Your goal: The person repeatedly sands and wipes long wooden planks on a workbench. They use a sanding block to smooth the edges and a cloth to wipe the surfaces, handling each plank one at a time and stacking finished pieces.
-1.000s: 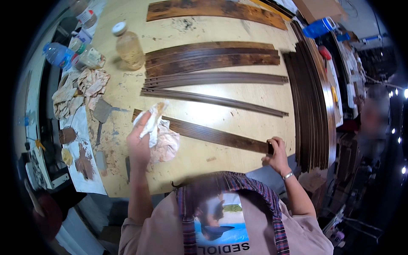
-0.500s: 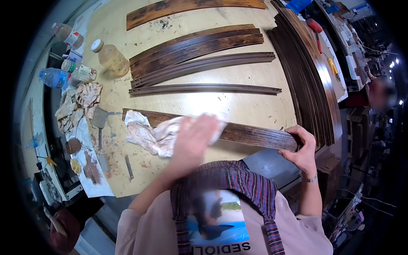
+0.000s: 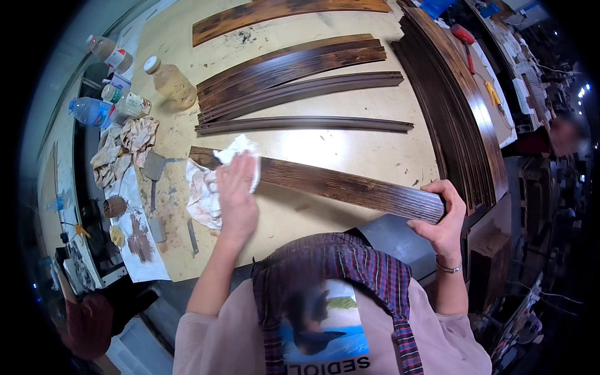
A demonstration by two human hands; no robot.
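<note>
A dark brown grained wooden plank [image 3: 350,188] lies slantwise across the near part of the table, its right end toward me. My right hand [image 3: 445,219] grips that end, thumb on the near edge and fingers round the far one. Near the plank's left end, my left hand [image 3: 236,194] presses a crumpled white cloth [image 3: 203,195] with pinkish-brown stains onto the wood. Part of the cloth is bunched beyond the fingertips, and some hangs over the plank's near edge onto the table. The palm side of my left hand is hidden.
Several dark planks [image 3: 300,62] lie farther back on the pale table [image 3: 350,147]; a long stack of strips [image 3: 437,106] runs along the right. Bottles [image 3: 172,84], stained rags [image 3: 112,159] and scrapers [image 3: 154,167] sit at left. A red-headed mallet [image 3: 463,37] lies far right. Other people are at the sides.
My left hand and the cloth have slid left along the plank, baring its middle. My right hand keeps its grip on the right end.
</note>
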